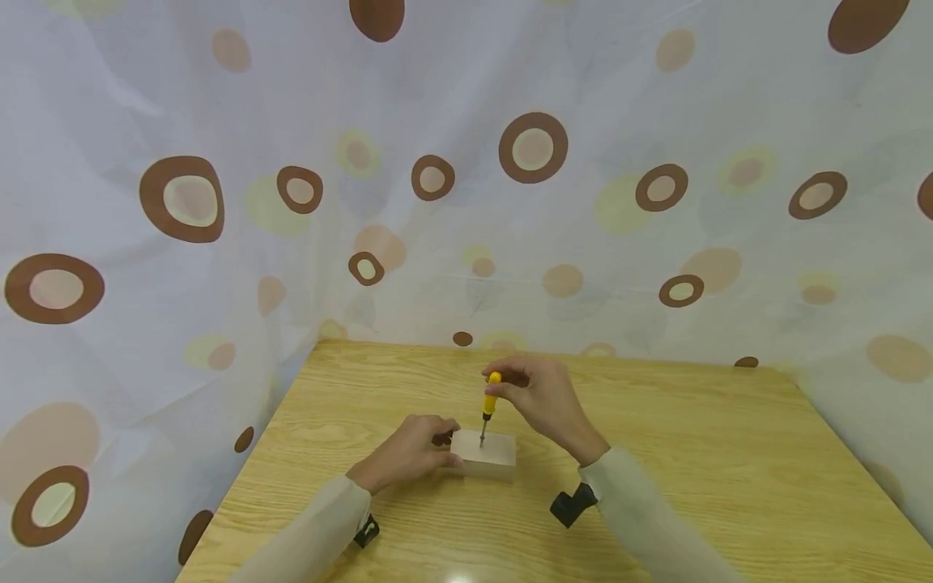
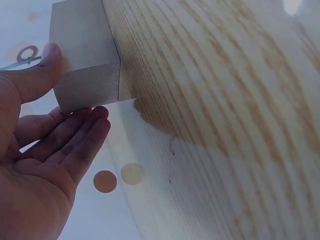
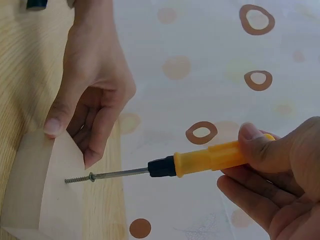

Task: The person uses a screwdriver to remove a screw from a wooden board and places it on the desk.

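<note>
A pale wooden block (image 1: 490,469) lies on the table, and my left hand (image 1: 411,453) grips its left end between thumb and fingers. In the right wrist view, a screw (image 3: 80,179) stands partly sunk in the block's top face, much of its thread still showing. A yellow screwdriver (image 3: 210,159) with a black collar meets the screw's head, its shaft roughly in line with the screw. My right hand (image 1: 543,401) holds the handle near its top end, thumb against the fingers. The left wrist view shows the left thumb (image 2: 50,62) on the block's edge.
The wood-grain table (image 1: 692,453) extends around the block on all sides. A white curtain (image 1: 466,202) with brown and yellow circles hangs behind and beside it. Dark wrist-worn devices (image 1: 572,506) sit below both sleeves.
</note>
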`<state>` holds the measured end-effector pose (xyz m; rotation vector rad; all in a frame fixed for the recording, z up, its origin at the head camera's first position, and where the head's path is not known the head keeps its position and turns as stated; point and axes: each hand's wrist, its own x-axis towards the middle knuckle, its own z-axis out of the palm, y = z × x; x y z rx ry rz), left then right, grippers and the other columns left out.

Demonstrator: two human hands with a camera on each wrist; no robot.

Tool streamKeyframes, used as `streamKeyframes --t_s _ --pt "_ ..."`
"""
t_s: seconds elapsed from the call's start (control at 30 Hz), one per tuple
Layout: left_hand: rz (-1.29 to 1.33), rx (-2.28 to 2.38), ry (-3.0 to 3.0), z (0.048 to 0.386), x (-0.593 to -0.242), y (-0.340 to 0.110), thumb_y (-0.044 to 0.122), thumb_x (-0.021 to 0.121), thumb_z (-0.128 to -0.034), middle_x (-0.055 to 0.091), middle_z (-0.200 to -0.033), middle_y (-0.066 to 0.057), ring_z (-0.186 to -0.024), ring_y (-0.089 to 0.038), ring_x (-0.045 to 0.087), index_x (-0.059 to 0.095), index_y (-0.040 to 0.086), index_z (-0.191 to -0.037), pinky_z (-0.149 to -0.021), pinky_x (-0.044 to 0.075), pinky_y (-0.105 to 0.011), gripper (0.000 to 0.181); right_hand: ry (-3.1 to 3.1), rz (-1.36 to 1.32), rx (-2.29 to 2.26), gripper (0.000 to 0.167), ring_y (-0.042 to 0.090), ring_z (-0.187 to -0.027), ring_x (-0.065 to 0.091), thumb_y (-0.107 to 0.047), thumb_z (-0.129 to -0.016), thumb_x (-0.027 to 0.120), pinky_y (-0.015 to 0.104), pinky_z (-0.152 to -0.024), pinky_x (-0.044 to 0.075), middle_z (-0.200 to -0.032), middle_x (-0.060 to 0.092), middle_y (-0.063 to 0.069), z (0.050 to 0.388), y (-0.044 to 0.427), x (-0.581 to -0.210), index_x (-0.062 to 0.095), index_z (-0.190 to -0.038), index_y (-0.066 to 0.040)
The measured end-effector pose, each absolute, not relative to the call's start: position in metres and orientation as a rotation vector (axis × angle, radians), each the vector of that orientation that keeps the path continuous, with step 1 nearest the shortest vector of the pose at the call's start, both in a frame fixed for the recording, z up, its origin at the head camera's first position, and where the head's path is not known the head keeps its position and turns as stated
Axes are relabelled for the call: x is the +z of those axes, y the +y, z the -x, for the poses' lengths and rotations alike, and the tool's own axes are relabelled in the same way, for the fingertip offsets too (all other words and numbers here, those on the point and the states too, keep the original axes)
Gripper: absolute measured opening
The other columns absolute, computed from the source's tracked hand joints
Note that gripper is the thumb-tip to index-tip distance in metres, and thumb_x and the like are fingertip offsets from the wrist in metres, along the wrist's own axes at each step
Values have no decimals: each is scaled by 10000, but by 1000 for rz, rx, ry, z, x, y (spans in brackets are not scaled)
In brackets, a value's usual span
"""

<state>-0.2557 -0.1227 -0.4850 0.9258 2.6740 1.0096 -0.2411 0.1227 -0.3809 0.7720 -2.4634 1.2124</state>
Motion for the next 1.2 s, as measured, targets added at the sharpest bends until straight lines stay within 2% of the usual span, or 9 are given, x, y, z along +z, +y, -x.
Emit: streamKeyframes --t_s 0.13,0.23,0.4,0.5,0.57,0.67,0.77,0.93,1.2 --pt "-913 1024 2668 255 -483 -123 373 790 -918 697 -1064 37 -990 -151 665 679 30 -1295 -857 563 -318 521 -2487 -852 1254 164 70 -831 697 -74 -905 792 276 -758 594 -1034 757 -33 240 123 -376 788 -1046 -158" --pt "-912 1024 2668 254 -484 -124 365 789 -921 699 -1075 35 -993 -151 666 678 36 -1300 -862 564 -321 514 -2497 -843 1255 148 71 -866 692 -147 -921 791 276 -792 589 -1060 748 -40 241 123 -377 779 -1067 -173" --pt "-924 1026 2660 255 -486 -124 364 789 -920 701 -1085 30 -988 -138 663 679 37 -1297 -861 564 -314 511 -2482 -742 1287 204 119 -811 716 -250 -893 823 297 -730 581 -987 760 -51 240 123 -382 774 -1066 -154" --pt "-920 1029 2659 255 -487 -123 373 787 -921 700 -1078 34 -981 -124 657 678 35 -1301 -857 560 -308 520 -2470 -748 1303 153 142 -786 722 -188 -892 826 301 -712 583 -948 757 -66 240 125 -381 780 -1033 -149" --pt "-914 1029 2658 255 -487 -124 377 788 -920 696 -1074 38 -980 -124 654 675 33 -1306 -855 559 -306 529 -2472 -804 1318 122 139 -816 724 -126 -911 798 301 -736 589 -981 757 -65 241 126 -379 787 -1029 -155" --pt "-901 1038 2656 254 -486 -124 377 791 -918 696 -1077 34 -985 -137 656 672 25 -1308 -855 558 -308 539 -2480 -891 1356 166 118 -879 719 -66 -937 753 303 -788 594 -1049 754 -52 241 128 -376 786 -1064 -169" --pt "-895 1036 2656 254 -486 -124 380 788 -918 699 -1100 24 -996 -147 660 672 29 -1311 -861 557 -305 539 -2484 -921 1368 176 125 -918 718 -97 -955 741 303 -814 592 -1089 747 -45 242 128 -376 776 -1107 -178" --pt "-913 1024 2663 255 -487 -122 382 783 -921 708 -1122 1 -991 -139 666 676 30 -1306 -856 558 -295 532 -2464 -858 1329 193 122 -853 718 -163 -923 791 294 -752 586 -1058 746 -55 242 126 -381 780 -1114 -182" --pt "-905 1046 2642 255 -487 -123 382 787 -920 704 -1122 25 -996 -127 661 666 26 -1322 -865 556 -295 551 -2500 -926 1279 203 117 -930 712 -34 -948 726 297 -821 590 -1105 752 -14 242 131 -377 773 -1108 -151"
